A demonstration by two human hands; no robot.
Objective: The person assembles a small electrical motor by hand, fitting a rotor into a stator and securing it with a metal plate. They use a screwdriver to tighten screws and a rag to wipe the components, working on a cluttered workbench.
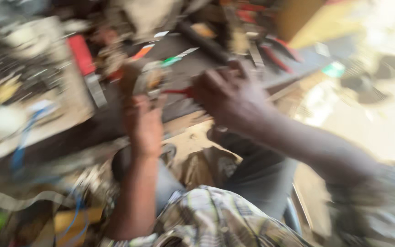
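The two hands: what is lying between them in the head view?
In the head view, a red tool handle spans the gap from the right hand towards the small roundish metal part at the left hand; blur hides details.

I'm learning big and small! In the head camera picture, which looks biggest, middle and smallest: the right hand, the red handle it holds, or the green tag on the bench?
1. right hand, largest, though nearest the camera
2. red handle
3. green tag, smallest; blur makes these last two close
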